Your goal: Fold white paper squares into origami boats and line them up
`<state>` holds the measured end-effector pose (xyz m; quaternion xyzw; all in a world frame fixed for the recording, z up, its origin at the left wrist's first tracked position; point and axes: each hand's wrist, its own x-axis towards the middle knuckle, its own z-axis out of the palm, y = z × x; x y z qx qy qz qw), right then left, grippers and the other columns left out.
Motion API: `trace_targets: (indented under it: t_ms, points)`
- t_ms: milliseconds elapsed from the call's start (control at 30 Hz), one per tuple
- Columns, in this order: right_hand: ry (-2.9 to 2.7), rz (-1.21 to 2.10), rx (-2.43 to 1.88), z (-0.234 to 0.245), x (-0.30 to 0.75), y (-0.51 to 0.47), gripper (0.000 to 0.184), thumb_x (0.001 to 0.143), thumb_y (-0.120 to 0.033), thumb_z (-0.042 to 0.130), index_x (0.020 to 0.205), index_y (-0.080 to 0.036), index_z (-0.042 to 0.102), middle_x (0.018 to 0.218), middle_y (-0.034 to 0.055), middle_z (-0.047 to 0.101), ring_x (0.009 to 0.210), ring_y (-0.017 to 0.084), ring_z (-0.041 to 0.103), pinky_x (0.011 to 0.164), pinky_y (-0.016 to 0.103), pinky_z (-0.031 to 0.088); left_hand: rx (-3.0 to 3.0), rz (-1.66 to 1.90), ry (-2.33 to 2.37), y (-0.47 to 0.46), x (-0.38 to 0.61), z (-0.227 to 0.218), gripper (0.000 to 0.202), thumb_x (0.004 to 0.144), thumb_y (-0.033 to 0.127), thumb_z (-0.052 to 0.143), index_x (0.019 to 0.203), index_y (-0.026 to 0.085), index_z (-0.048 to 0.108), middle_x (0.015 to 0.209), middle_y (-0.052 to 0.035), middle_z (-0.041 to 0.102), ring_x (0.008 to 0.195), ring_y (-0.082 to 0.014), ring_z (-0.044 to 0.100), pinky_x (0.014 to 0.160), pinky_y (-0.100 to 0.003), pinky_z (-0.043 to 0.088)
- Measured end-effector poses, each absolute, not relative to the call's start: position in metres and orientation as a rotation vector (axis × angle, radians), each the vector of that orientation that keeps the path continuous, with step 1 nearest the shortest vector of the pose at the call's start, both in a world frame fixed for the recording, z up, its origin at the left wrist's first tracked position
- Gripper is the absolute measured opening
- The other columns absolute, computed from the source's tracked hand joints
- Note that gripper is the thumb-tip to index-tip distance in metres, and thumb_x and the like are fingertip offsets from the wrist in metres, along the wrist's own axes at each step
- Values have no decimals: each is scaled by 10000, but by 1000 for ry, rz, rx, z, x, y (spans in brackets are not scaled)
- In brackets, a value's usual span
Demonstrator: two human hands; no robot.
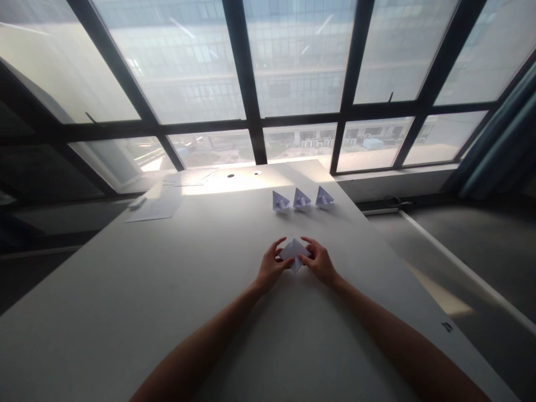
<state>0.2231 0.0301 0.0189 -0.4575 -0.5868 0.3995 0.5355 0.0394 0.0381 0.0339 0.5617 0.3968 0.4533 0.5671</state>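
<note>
Between my two hands is a small piece of folded white paper (295, 248), diamond-shaped with a crease down its middle. My left hand (270, 266) grips its left side, thumb on the near face and fingers curled behind. On the opposite side my right hand (320, 262) holds it the same way, with the thumb close to the centre crease. The paper's lower point is at or just above the white table (201, 290); I cannot tell which. Beyond my hands stand three folded paper boats: a left one (280, 201), a middle one (301, 199) and a right one (324, 197).
White paper sheets (157, 209) lie at the table's far left, with a small white object (137, 202) on them. Two round holes pierce the far end of the tabletop. Dark-framed windows (251, 72) rise behind it. A blue curtain (494, 134) hangs at right.
</note>
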Motion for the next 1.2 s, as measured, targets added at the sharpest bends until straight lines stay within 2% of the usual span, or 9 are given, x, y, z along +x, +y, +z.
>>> trace_targets:
  t_ms: [100, 200, 300, 400, 500, 567, 767, 1033, 1200]
  points:
    - [-1423, 1004, -1075, 18, 224, 31, 469, 762, -330, 691, 1192, -151, 638, 778, 11, 639, 636, 149, 559, 591, 264, 463, 1426, 998, 970, 39, 39, 34, 711, 726, 406, 801, 1324, 137, 527, 965, -91, 692, 787, -203, 674, 671, -302, 564]
    - [-1426, 987, -1088, 19, 224, 30, 422, 757, -329, 696, 1143, -165, 652, 729, -5, 614, 632, 153, 556, 585, 260, 457, 1533, 955, 974, 40, 40, 37, 619, 690, 393, 827, 1200, 110, 620, 940, -84, 700, 785, -200, 651, 651, -267, 532]
    - [-1433, 968, -1106, 21, 223, 30, 424, 753, -333, 702, 1138, -166, 642, 699, -17, 592, 598, 142, 540, 553, 249, 440, 1553, 980, 983, 39, 42, 39, 625, 640, 356, 861, 1167, 108, 637, 932, -74, 703, 786, -195, 638, 656, -258, 517]
    - [-1467, 1021, -1099, 21, 223, 31, 480, 741, -360, 717, 1167, -163, 617, 775, 9, 645, 605, 145, 555, 552, 253, 452, 1527, 1015, 993, 36, 43, 41, 591, 661, 384, 846, 1146, 111, 647, 901, -65, 702, 758, -187, 635, 652, -263, 517]
    - [-1497, 1028, -1087, 22, 223, 31, 406, 734, -373, 727, 1071, -157, 656, 828, 35, 676, 675, 166, 586, 604, 269, 474, 1506, 1006, 989, 35, 42, 42, 556, 656, 408, 848, 1088, 110, 665, 861, -58, 700, 732, -183, 637, 641, -261, 516]
    - [-1485, 1036, -1074, 23, 224, 30, 356, 743, -379, 719, 1014, -152, 675, 805, 33, 675, 676, 169, 586, 616, 274, 477, 1479, 972, 975, 36, 41, 42, 524, 654, 419, 849, 1037, 106, 674, 825, -53, 696, 713, -182, 640, 627, -259, 516]
    - [-1432, 1060, -1069, 24, 223, 30, 362, 752, -396, 712, 1016, -152, 673, 801, 33, 672, 654, 166, 579, 603, 279, 491, 1367, 908, 970, 41, 41, 38, 426, 761, 478, 753, 947, 99, 702, 790, -60, 702, 725, -193, 661, 657, -287, 548]
    - [-1323, 1049, -1097, 17, 223, 35, 374, 735, -427, 707, 988, -160, 642, 767, 29, 667, 592, 160, 581, 544, 277, 495, 1453, 816, 891, 40, 40, 37, 413, 671, 376, 836, 946, 87, 728, 805, -94, 737, 719, -231, 695, 673, -317, 545]
    - [-1369, 1081, -1121, 16, 226, 37, 302, 776, -465, 656, 829, -168, 659, 662, 0, 602, 567, 151, 534, 512, 256, 436, 1445, 731, 851, 39, 40, 40, 399, 674, 387, 834, 915, 90, 721, 796, -91, 734, 712, -233, 692, 667, -324, 544]
